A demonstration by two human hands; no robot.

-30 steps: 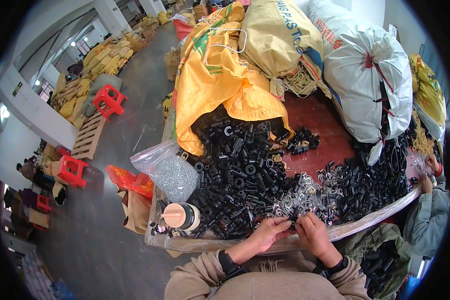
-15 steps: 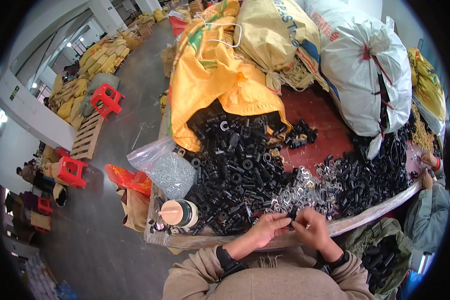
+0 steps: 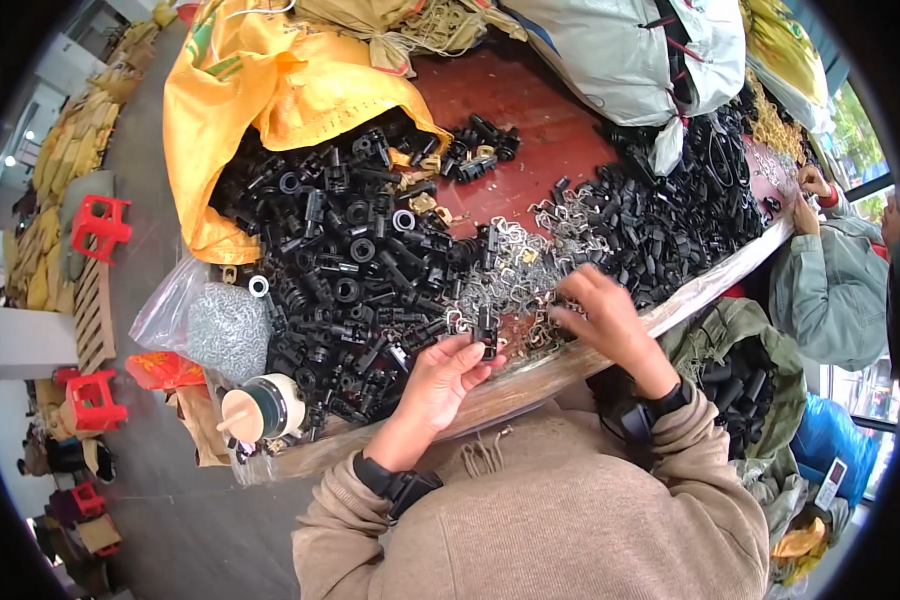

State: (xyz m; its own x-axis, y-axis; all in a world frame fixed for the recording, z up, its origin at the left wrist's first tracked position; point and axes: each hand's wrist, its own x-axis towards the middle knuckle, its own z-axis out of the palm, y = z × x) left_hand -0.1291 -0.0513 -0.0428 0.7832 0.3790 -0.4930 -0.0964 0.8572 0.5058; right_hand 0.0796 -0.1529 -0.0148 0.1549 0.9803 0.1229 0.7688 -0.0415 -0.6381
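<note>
Between the thumb and fingers of my left hand (image 3: 438, 382), a small black plastic fitting (image 3: 487, 336) is held upright near the table's front edge. My right hand (image 3: 612, 325) is apart from it, over the near side of a heap of small silvery metal clips (image 3: 515, 272). Its fingers are spread, and I see nothing between them. Left of the clips lies a large pile of black plastic fittings (image 3: 345, 255), some with round rings. A second heap of small black parts (image 3: 660, 235) spreads to the right.
An orange woven sack (image 3: 300, 90) spills onto the red tabletop (image 3: 510, 90). At the left corner stand a lidded cup (image 3: 270, 408) and a clear bag of small metal pieces (image 3: 228, 330). A co-worker's sleeve (image 3: 820, 290) is at right, above a green sack (image 3: 785, 350) of black parts.
The view has turned to the right and come nearer the table. My hands, close together before, are now apart: the right has moved off over the clips while the left keeps the fitting.
</note>
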